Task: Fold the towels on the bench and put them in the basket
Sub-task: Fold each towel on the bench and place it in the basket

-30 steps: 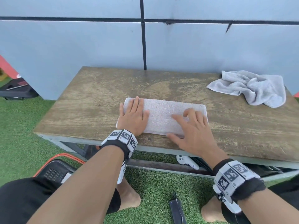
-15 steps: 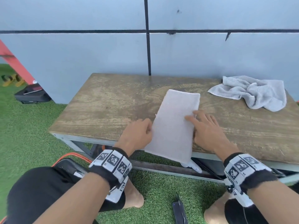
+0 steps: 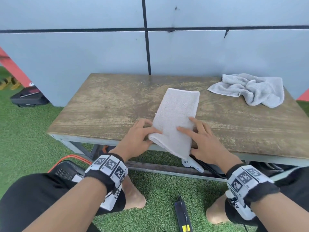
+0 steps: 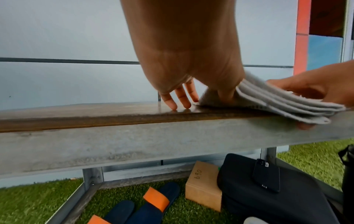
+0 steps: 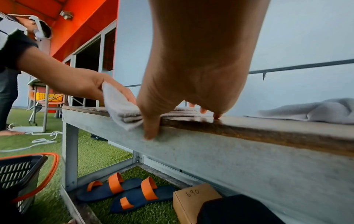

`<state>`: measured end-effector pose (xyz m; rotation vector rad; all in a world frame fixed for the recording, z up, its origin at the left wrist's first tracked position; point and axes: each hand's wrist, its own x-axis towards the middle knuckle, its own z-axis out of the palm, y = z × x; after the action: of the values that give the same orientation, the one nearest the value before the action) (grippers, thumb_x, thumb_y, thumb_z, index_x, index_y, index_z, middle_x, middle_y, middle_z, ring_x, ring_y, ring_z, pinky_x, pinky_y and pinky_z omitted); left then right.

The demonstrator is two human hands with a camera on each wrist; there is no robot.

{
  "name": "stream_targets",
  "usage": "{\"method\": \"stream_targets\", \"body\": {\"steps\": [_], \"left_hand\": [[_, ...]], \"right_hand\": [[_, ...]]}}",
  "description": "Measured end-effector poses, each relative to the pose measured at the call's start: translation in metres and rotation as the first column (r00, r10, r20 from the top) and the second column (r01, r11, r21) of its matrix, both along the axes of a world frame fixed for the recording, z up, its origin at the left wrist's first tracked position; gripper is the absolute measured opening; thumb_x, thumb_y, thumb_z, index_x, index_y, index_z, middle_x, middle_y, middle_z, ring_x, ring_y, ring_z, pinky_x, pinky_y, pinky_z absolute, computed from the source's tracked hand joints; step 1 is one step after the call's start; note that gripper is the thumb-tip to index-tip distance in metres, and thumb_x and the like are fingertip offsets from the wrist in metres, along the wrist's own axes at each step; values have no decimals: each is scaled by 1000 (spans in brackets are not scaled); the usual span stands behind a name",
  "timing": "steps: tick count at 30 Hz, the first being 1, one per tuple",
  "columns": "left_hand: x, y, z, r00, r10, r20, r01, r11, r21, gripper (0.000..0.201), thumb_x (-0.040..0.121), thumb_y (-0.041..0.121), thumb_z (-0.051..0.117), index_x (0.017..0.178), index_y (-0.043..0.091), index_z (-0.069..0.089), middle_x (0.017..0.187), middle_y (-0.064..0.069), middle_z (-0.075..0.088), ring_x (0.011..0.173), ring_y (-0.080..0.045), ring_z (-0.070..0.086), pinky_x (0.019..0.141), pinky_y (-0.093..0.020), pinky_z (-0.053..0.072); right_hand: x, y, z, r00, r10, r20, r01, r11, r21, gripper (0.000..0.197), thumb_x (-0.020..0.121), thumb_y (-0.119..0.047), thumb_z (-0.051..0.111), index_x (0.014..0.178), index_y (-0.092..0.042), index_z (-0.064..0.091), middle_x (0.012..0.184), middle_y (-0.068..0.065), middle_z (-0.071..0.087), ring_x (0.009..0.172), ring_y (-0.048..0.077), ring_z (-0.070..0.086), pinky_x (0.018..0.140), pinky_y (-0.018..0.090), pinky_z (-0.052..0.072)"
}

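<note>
the black plastic basket with an orange rim (image 3: 66,169) sits on the grass, low left. the left hand (image 3: 136,139) pinches the near left edge of the folded white terry towel (image 3: 177,118), overhanging the wooden table (image 3: 103,104). the right hand (image 3: 206,141) grips its right corner, thumb underneath. a crumpled grey towel (image 3: 250,89) lies far right.

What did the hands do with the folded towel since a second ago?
The folded towel was turned from lying sideways to pointing away, its near end now hanging over the bench edge. The left hand and right hand went from pressing it flat to gripping that near end. The crumpled towel stayed put.
</note>
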<state>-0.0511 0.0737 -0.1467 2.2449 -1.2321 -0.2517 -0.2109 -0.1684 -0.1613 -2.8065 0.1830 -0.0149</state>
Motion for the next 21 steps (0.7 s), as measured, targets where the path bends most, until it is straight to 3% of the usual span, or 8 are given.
{"method": "stream_targets", "body": {"steps": [5,7,8,10,13,16,18,21], "left_hand": [[-9,-4,25,984,30,-173,-63,980,-189,16,99,22,61,106,32,71,121,20,58,111,-4,55,100,-30,45],[-18,-5,38,947,74,-313,-143,969,-203,18,103,25,53,93,32,67,81,21,66,69,0,55,68,-22,48],[-21,-6,41,930,84,-357,-173,959,-224,23,104,27,50,86,30,62,61,19,59,52,1,44,53,-20,40],[-26,-9,46,919,112,-378,-221,940,-260,29,106,30,46,79,28,56,47,18,48,41,0,37,45,-13,29],[-20,-18,39,893,201,-403,-314,919,-237,34,105,36,46,74,23,52,52,15,49,41,2,42,41,-11,31],[-7,-28,23,874,266,-406,-357,919,-165,34,104,44,47,85,19,61,68,6,60,51,-4,53,46,-19,40],[0,-38,16,884,304,-356,-373,917,-143,37,103,47,46,89,17,62,75,3,64,61,-11,59,51,-23,42],[13,-58,14,891,374,-259,-421,894,-156,38,103,48,44,84,18,56,73,6,59,62,-12,54,55,-27,38]], "right_hand": [[0,6,1,967,36,254,-79,984,159,40,92,-18,65,127,-37,66,146,-2,48,139,18,30,117,47,30],[-1,12,15,954,-20,300,-82,943,321,29,96,-30,60,123,-37,65,123,-16,65,117,0,50,104,36,43],[-1,15,23,954,-64,292,-71,900,430,26,97,-35,57,122,-42,62,109,-23,69,99,-7,57,90,28,48],[0,19,34,953,-152,261,-36,801,598,20,98,-47,53,116,-47,63,84,-12,72,70,2,61,68,22,48],[11,14,33,958,-233,169,75,768,636,35,96,-56,52,106,-27,69,82,17,69,59,26,57,58,37,46],[29,9,26,961,-277,17,221,800,558,43,98,-49,53,98,-9,68,86,16,72,71,30,68,64,47,54],[41,5,26,946,-324,-29,285,782,554,47,100,-46,52,95,-2,67,87,18,71,69,27,65,61,41,50],[56,-1,29,925,-372,-72,345,750,565,43,102,-44,49,95,-5,67,90,12,72,77,24,68,70,41,55]]}}
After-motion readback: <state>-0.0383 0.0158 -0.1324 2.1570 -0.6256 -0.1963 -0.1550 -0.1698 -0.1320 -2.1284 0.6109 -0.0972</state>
